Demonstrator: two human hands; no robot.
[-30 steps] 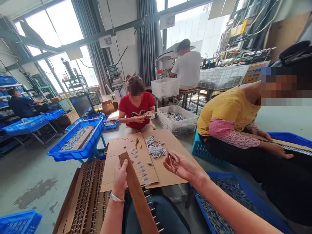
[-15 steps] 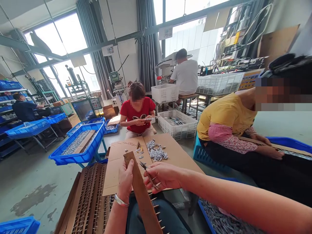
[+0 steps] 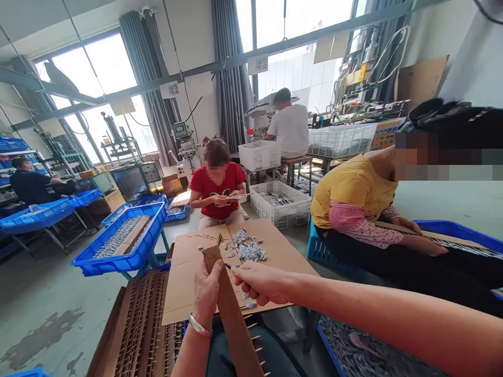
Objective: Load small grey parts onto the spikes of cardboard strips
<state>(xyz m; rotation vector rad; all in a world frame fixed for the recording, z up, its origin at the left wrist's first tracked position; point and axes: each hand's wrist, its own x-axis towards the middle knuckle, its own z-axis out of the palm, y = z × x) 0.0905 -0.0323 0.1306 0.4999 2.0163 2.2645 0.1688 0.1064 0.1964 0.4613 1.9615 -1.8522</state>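
My left hand (image 3: 207, 289) is wrapped round the upper end of a long brown strip (image 3: 234, 323), thumb across its face. The strip tilts down toward my lap, and thin pale pins (image 3: 256, 343) stick out along its right edge. My right hand (image 3: 261, 283) is closed on a pair of pliers (image 3: 228, 266); only the dark jaws show, touching or very near the strip's right edge, and the handles are hidden in my fist. Small grey pieces (image 3: 250, 304) sit just below my right hand. A pile of similar grey pieces (image 3: 251, 247) lies beyond on the cardboard-topped table (image 3: 283, 256).
Stacked brown strips with pins (image 3: 137, 319) stand on my left, beside a blue tray (image 3: 84, 259). A person in red (image 3: 216, 188) sits opposite. On my right a person in yellow (image 3: 346, 193) sits by another blue tray (image 3: 451, 228). A bin of grey pieces (image 3: 353, 351) is low right.
My right hand has turned and closed round the pliers, bringing their jaws to the strip's edge. Grey pieces now show beneath that hand. My left hand keeps its hold; the view has shifted slightly.
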